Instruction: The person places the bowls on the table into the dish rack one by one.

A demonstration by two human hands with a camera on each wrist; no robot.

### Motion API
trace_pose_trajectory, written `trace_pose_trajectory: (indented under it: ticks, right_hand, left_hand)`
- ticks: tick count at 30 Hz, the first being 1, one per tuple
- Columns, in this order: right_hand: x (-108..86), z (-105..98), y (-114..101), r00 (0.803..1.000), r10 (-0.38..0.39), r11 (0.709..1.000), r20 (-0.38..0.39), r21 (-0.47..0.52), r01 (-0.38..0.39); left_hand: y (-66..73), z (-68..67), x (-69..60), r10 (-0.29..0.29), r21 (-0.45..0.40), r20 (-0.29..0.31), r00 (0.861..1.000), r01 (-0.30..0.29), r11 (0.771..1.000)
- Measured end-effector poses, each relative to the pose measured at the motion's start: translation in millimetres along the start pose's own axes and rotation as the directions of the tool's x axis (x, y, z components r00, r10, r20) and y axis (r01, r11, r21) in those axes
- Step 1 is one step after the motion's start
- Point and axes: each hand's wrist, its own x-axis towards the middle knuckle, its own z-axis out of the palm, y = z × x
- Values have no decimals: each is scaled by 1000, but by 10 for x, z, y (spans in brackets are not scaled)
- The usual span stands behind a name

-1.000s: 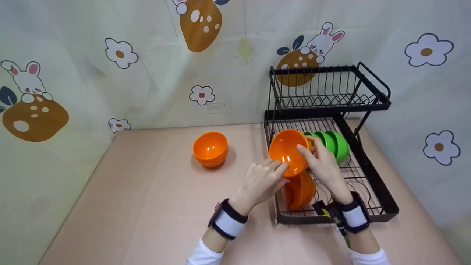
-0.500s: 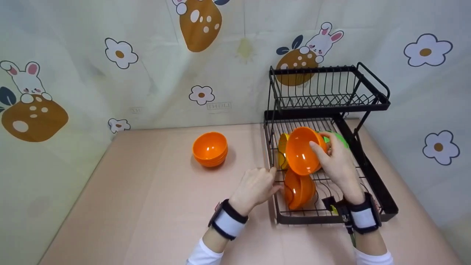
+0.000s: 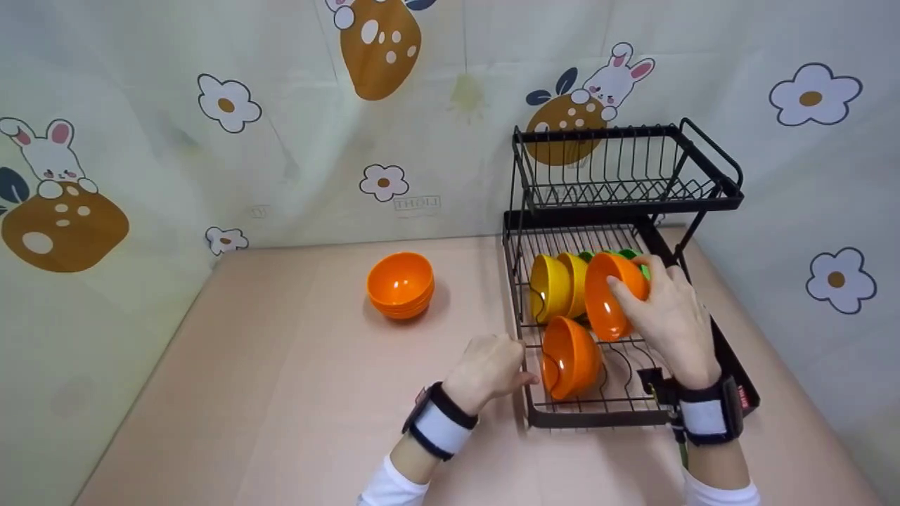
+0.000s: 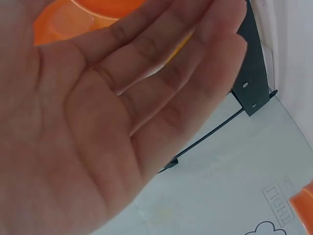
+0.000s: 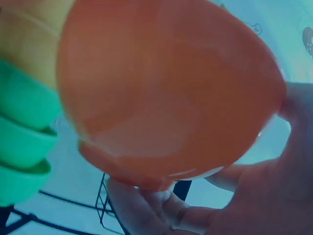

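Note:
My right hand (image 3: 671,316) holds an orange bowl (image 3: 610,299) by its rim, thumb inside and fingers behind. The bowl is tilted on its side above the lower tier of the black dish rack (image 3: 598,420). In the right wrist view the bowl's rounded underside (image 5: 166,93) fills the middle. Beside the rack's left edge is my left hand (image 3: 489,369), its fingertips close to the frame; contact cannot be told. The left wrist view shows its fingers (image 4: 171,93) long and loosely bent, holding nothing. Another orange bowl (image 3: 571,357) stands on its side in the rack's front left.
Yellow bowls (image 3: 552,288) stand on edge behind the orange one. Green bowls (image 5: 27,142) are beside them, partly hidden by my right hand in the head view. Stacked orange bowls (image 3: 401,284) sit on the table left of the rack. An upper rack tier (image 3: 633,204) overhangs the back.
My right hand has carried the orange bowl rightward and tilted it further, uncovering the yellow bowls. My left hand has let go of that bowl and drawn slightly back towards the front.

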Motion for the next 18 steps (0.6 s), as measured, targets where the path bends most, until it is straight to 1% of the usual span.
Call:
trace_pose_trajectory:
  ticks: [2, 5, 10, 14, 18]
  right_hand:
    - [2, 2, 8, 1000, 5, 1000, 20, -21, -4]
    - [8, 14, 18, 999, 5, 998, 45, -55, -2]
    - [12, 46, 39, 994, 8, 994, 112, -113, 5]
    - [12, 69, 59, 981, -5, 987, 191, -154, 35]
    - [11, 91, 93, 963, -37, 980, 267, -178, 87]
  left_hand:
    - [9, 11, 8, -3, -22, 22, 1000, 3, 1000]
    - [19, 26, 16, -2, -37, 36, 999, 3, 999]
    - [24, 38, 15, 7, -25, 23, 1000, -7, 1000]
    - [27, 36, 12, 12, -21, 16, 1000, -12, 1000]
    - [30, 34, 15, 13, -13, 14, 1000, -13, 1000]
